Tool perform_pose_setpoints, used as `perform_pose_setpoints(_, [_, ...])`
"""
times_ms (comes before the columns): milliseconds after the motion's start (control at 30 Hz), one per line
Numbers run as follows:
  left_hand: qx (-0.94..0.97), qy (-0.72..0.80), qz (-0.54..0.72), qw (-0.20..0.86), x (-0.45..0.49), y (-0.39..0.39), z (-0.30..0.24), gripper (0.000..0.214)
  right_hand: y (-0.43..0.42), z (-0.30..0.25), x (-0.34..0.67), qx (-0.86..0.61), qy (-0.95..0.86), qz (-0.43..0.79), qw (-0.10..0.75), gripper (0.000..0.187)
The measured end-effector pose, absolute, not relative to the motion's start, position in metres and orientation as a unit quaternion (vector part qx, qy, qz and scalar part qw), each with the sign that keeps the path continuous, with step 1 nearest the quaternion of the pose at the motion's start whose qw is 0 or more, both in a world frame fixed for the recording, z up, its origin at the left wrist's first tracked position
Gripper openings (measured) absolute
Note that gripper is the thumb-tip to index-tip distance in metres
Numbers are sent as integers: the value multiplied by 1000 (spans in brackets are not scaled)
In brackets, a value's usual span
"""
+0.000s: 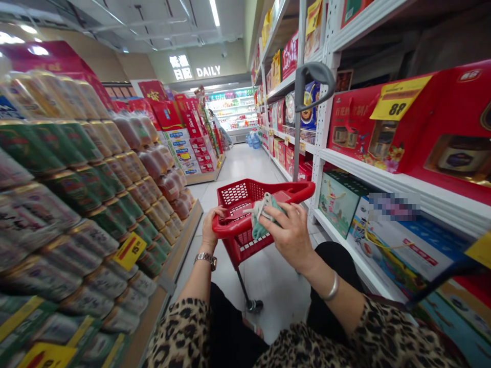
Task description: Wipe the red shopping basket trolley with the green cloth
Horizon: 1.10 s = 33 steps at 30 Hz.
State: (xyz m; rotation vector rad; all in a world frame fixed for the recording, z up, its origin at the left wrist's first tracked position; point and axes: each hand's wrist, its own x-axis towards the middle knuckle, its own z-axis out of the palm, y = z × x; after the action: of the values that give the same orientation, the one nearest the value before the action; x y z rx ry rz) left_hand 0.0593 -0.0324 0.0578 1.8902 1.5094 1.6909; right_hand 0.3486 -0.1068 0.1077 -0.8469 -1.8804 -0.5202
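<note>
A red plastic shopping basket [245, 246] on wheels stands in front of me, with a long pole rising from it to a grey loop handle [326, 84]. My left hand [211, 227] is closed round the basket's near left rim. In my right hand [288, 231] is a crumpled green and white cloth [261, 227], pressed between the fingers and thumb over the basket's near right side. White cord-like strips lie at the top of the cloth. Part of the basket's inside is hidden behind the cloth and hand.
Shrink-wrapped cans [84, 194] are stacked on a low platform to the left, with yellow price tags. White shelves [422, 176] carry red gift boxes [376, 130] on the right. The tiled aisle [240, 163] leads to a lit display fridge [233, 110] and blue-tinted bottles [253, 139].
</note>
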Motion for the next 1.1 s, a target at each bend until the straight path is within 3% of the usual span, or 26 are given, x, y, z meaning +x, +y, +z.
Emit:
perform_pose_setpoints(167, [641,497,575,112,57,-36,61,31,-94,116,364,-397,-754,-202,483,31])
perform_pose_setpoints(533, [554,530,627,140,85,-75,85,36,-91,116,352,-355,-771,-187,495,33])
perform_pose_setpoints(867, [601,560,559,-115,132,-107,99,53,-104,122,320,-291,-783,-202,512,17])
perform_pose_setpoints(1100, [637,523,548,-142,121,-105,102,52,-100,121,329,-296,-792,-181,503,25])
